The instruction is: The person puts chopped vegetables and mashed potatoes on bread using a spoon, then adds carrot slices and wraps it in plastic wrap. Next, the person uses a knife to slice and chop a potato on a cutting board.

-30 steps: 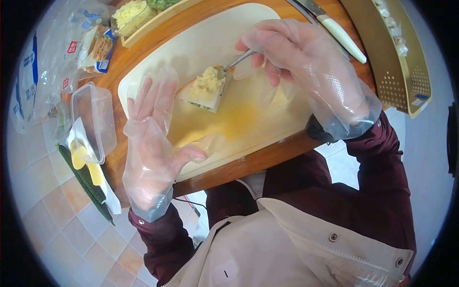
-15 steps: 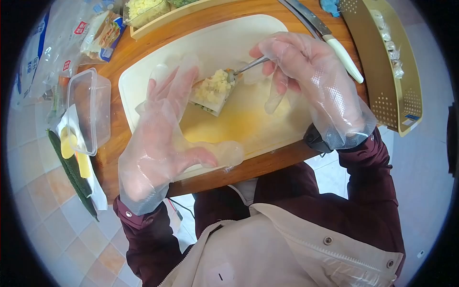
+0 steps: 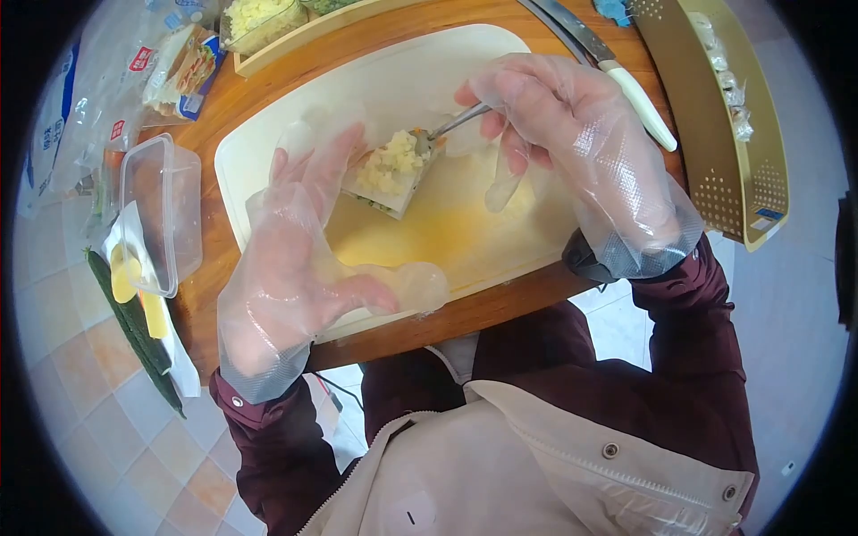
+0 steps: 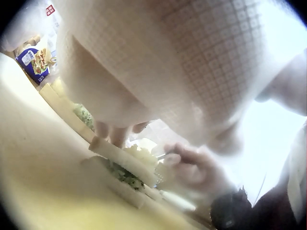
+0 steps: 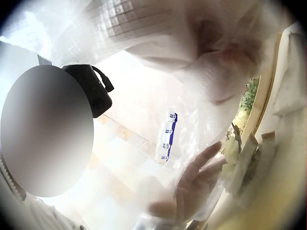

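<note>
A sandwich [image 3: 382, 192] with a green filling between bread slices [image 4: 125, 162] lies on the white cutting board [image 3: 295, 89]. Chopped pale yellow pieces [image 3: 393, 163] are heaped on its top. My gloved right hand [image 3: 585, 152] pinches the handle of a metal spoon [image 3: 462, 116], whose bowl rests at the heap's upper right edge. On the sandwich's left side is my gloved left hand [image 3: 290, 268], fingers extended beside the bread and thumb spread away; whether the fingertips touch it, I cannot tell.
A knife with a pale handle [image 3: 642, 105] lies at the upper right by a gold perforated basket [image 3: 728, 170]. At left stand a clear plastic box [image 3: 170, 214], cucumbers [image 3: 134, 330] and a bread bag [image 3: 183, 76]. A wooden tray [image 3: 304, 34] holds food containers at the top.
Compared with a second ago, my left hand's fingers have moved closer to the sandwich. The spoon stays at the heap's edge in my right hand, and the head view has shifted slightly.
</note>
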Tool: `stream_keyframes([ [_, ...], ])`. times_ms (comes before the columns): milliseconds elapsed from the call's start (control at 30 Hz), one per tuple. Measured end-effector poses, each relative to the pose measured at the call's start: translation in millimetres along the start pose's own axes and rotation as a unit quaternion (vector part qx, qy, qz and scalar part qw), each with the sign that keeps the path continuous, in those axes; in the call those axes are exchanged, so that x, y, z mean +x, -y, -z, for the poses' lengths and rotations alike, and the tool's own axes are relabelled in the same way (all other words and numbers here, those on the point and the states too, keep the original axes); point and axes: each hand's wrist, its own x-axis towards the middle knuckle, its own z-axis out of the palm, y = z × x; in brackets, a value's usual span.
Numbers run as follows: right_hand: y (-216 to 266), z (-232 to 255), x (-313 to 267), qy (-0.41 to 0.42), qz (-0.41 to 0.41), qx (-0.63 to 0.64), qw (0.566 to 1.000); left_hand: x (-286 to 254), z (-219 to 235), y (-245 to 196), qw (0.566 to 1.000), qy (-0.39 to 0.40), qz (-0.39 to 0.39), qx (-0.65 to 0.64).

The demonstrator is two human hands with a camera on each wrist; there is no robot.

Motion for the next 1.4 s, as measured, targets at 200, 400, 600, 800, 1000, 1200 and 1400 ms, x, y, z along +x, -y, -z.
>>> stream_keyframes([
  [200,1,1,0,0.005,-0.012,0.0,1.0,1,4,-6,0.999,0.034,0.035,-0.009],
  [400,1,-1,-1,0.001,-0.012,-0.013,1.0,0,-6,1,0.995,0.003,0.009,-0.1],
  [600,3,-2,-1,0.009,-0.016,-0.021,1.0,1,-1,-2,0.998,0.018,0.013,-0.056],
  [800,3,1,0,0.023,-0.006,-0.046,0.999,6,3,-12,1.0,0.025,0.001,0.006],
  [1000,1,1,1,0.022,-0.008,-0.042,0.999,11,3,-25,0.98,0.05,-0.043,0.187],
  [1200,0,1,2,0.018,0.006,-0.048,0.999,12,1,-33,0.963,0.059,-0.04,0.261],
  [1400,1,0,3,0.03,0.0,-0.047,0.998,13,-2,-31,0.959,0.056,-0.038,0.274],
])
